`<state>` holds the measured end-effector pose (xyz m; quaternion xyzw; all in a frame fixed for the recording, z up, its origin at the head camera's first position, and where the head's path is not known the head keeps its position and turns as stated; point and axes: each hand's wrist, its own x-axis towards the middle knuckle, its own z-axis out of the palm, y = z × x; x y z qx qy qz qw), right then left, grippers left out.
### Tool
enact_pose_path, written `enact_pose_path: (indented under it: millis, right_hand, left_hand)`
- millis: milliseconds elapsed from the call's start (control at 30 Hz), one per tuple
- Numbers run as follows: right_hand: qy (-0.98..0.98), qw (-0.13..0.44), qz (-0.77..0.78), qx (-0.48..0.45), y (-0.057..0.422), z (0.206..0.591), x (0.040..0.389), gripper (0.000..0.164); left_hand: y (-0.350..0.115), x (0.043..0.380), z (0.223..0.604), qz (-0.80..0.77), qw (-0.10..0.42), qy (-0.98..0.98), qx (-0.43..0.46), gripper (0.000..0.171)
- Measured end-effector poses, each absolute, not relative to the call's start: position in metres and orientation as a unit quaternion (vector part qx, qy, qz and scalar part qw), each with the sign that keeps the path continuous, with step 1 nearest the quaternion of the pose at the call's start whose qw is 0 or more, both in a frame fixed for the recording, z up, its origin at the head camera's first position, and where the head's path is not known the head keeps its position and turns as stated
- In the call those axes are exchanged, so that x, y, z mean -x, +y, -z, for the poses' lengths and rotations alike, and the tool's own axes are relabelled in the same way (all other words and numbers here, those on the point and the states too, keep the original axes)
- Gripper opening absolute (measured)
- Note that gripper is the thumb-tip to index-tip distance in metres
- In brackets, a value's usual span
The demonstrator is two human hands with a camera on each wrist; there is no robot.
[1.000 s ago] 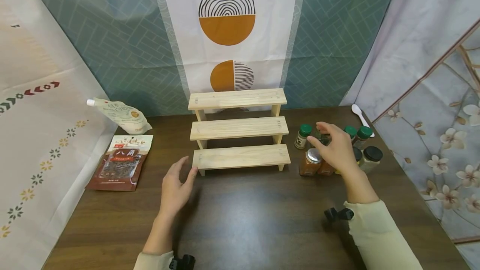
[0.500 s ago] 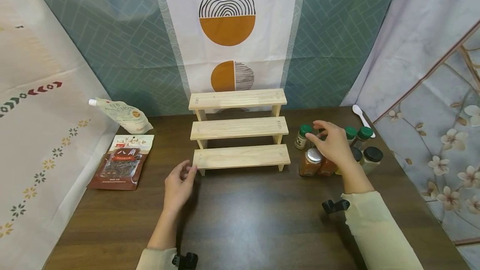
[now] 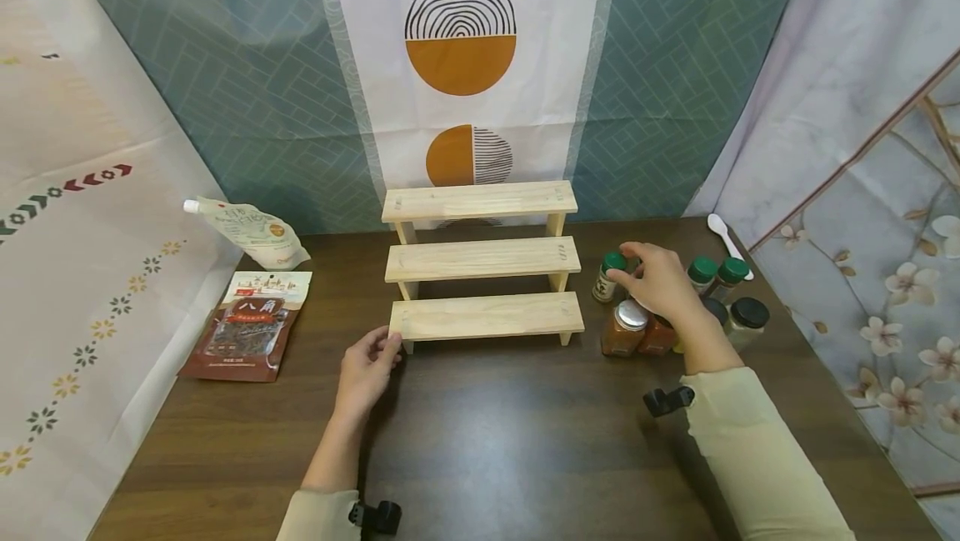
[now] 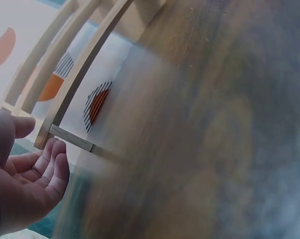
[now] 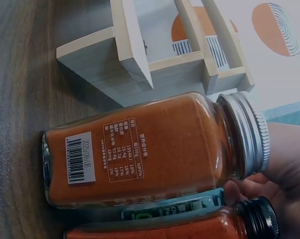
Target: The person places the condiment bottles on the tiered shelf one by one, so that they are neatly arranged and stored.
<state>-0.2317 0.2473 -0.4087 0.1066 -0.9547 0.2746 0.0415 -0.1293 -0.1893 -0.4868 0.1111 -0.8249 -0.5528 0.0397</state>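
Observation:
A three-step wooden rack [image 3: 487, 316] stands in mid-table. My left hand [image 3: 365, 374] is at the left end of its lowest shelf, fingers loosely bent; in the left wrist view the fingertips [image 4: 59, 145] lie close by the shelf end, contact unclear. My right hand [image 3: 660, 283] reaches over the spice jars, thumb and index finger around the green cap of a small spice bottle [image 3: 604, 284]. Whether they touch the cap is unclear. Below the hand stands a silver-lidded jar of orange-brown powder [image 5: 140, 149], beside a black-lidded jar of red powder [image 5: 165, 230].
More green-capped bottles [image 3: 702, 273] and a black-lidded jar [image 3: 747, 320] stand to the right, near a white spoon [image 3: 723, 232]. At left lie a brown star anise packet [image 3: 247, 328] and a spouted pouch [image 3: 258, 237]. Patterned cloth hangs around the table.
My right hand has shifted left, from above the middle of the jars to the leftmost green-capped bottle. My left hand has moved right, up to the rack's end. The rack has not moved.

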Motion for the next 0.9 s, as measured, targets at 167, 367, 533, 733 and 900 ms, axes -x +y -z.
enact_pose_path:
  millis: [167, 367, 533, 733, 900]
  right_hand:
    - [-0.961, 0.02, -0.25, -0.115, 0.244, 0.409, 0.238, 0.057]
    - [-0.964, 0.002, -0.24, -0.116, 0.241, 0.41, 0.243, 0.058]
    - [-0.963, 0.017, -0.241, -0.117, 0.242, 0.411, 0.243, 0.052]
    - [-0.955, 0.093, -0.252, -0.125, 0.243, 0.41, 0.24, 0.04]
    - [-0.94, 0.159, -0.261, -0.153, 0.242, 0.398, 0.241, 0.035]
  left_hand:
    - [-0.188, 0.133, 0.488, 0.563, 0.044, -0.817, -0.113, 0.044]
    - [-0.187, 0.138, 0.488, 0.602, 0.036, -0.788, -0.125, 0.043]
    - [-0.186, 0.14, 0.489, 0.621, 0.04, -0.771, -0.137, 0.042]
    - [-0.183, 0.142, 0.492, 0.639, 0.055, -0.754, -0.141, 0.04]
    - [-0.182, 0.143, 0.493, 0.647, 0.066, -0.746, -0.141, 0.038]
